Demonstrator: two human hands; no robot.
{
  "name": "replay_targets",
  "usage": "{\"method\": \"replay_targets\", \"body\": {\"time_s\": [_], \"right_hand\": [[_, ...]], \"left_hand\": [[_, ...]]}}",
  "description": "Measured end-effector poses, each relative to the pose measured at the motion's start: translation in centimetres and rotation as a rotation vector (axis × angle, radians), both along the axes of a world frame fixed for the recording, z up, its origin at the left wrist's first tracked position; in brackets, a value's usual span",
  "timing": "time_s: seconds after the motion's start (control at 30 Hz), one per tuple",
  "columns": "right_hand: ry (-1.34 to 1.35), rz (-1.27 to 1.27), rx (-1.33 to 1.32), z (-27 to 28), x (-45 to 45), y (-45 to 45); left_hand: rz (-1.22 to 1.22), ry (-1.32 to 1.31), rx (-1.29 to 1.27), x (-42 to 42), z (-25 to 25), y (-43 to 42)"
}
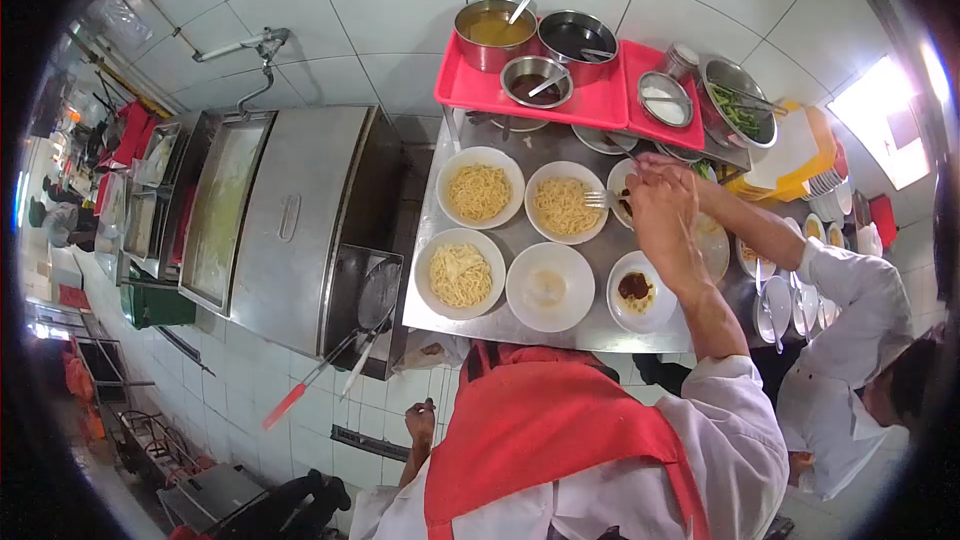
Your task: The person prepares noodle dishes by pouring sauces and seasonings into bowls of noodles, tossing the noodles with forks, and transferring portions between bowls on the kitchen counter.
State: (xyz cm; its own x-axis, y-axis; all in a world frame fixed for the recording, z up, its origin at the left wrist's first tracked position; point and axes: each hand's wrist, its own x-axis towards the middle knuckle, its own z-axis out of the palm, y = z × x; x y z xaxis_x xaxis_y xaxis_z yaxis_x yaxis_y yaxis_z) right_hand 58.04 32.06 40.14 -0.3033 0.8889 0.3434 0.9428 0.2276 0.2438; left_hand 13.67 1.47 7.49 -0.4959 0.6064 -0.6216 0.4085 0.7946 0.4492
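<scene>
My right hand (663,215) is closed around a fork (600,199), whose tines point left over the rim of a noodle bowl (566,203). Under the hand is a partly hidden bowl (620,176) with dark sauce in it. Two more bowls of noodles (480,190) (460,275) stand to the left. In the front row are a white bowl (549,315) with a little pale liquid and a bowl (640,320) with dark red sauce. My left hand (421,422) hangs low beside my red apron, fingers curled, apparently holding nothing.
A co-worker's arm (757,223) reaches in from the right, its hand just beyond mine. Red trays (600,112) hold sauce pots and a white-filled bowl at the back. Left stands a metal cooker (300,200) with long-handled strainers. More bowls with spoons (773,307) lie right.
</scene>
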Motion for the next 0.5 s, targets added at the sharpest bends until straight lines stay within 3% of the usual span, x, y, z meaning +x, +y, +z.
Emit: {"method": "replay_targets", "body": {"time_s": [0.1,0.17,0.2,0.27,0.3,0.37,0.4,0.43,0.5], "right_hand": [[0.000,0.023,0.182,0.6,-0.9,-0.1],[-0.154,-0.253,-0.169,-2.8,-0.4,1.3],[-0.157,-0.255,-0.162,-4.8,0.1,1.3],[0.282,-0.147,-0.293,-9.1,1.7,1.0],[0.276,-0.133,-0.284,-10.5,2.7,1.3],[0.957,-0.140,-0.346,-12.4,4.7,0.8],[1.096,-0.142,-0.337,-13.0,6.0,0.9],[1.102,-0.150,-0.339,-11.7,6.0,0.9],[1.359,0.079,-0.339,-6.7,5.5,0.9]], "left_hand": [[-0.066,0.012,0.057,-0.9,-2.0,-0.7],[-0.019,-0.048,0.094,-1.2,-2.7,-0.6],[-0.020,-0.053,0.100,-1.0,-2.6,-0.3],[0.010,0.029,0.037,-0.5,-2.1,0.5],[0.023,0.024,0.047,-0.1,-2.3,0.9],[0.031,0.022,0.152,-0.1,-2.9,-0.3],[0.029,0.026,0.144,-0.2,-3.7,-1.3],[0.039,-0.014,0.130,-0.5,-6.3,-2.6],[0.037,-0.050,0.116,-0.8,-7.3,-3.1]]}}
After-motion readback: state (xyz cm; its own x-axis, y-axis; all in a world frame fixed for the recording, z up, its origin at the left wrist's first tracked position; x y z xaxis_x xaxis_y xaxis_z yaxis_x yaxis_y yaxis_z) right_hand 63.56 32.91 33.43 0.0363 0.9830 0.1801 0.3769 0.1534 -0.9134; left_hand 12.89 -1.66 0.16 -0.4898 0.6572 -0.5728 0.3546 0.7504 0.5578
